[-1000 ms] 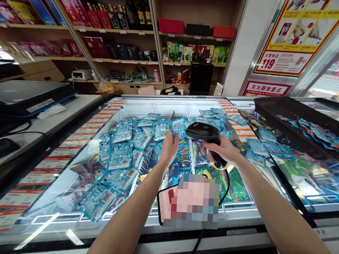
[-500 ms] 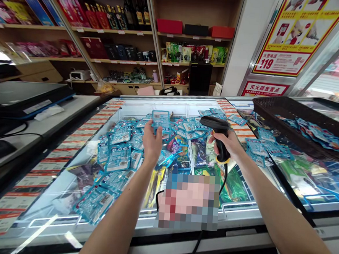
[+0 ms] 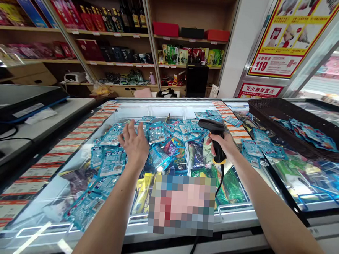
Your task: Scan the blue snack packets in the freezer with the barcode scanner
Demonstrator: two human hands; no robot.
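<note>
My right hand [image 3: 225, 145] is wrapped round the grip of a black barcode scanner [image 3: 212, 125], whose head points left over the freezer and whose cable hangs down. Fingers spread, my left hand [image 3: 134, 142] is over the pile of blue snack packets [image 3: 112, 162] on the glass freezer top; whether its fingertips touch them I cannot tell. Just right of that hand lies a single blue packet [image 3: 157, 134] with its barcode side up. More blue packets [image 3: 262, 148] lie to the right of the scanner.
A dark brown basket [image 3: 298, 138] holding several blue packets stands at the right. Bagged goods show through the freezer glass [image 3: 53, 189]. On the left counter sits a dark flat device [image 3: 24, 99]. Stocked shelves [image 3: 106, 33] line the back.
The packet in my left hand has been let go among the others. That hand has moved left and opened. My right hand still holds the scanner; the view has shifted slightly.
</note>
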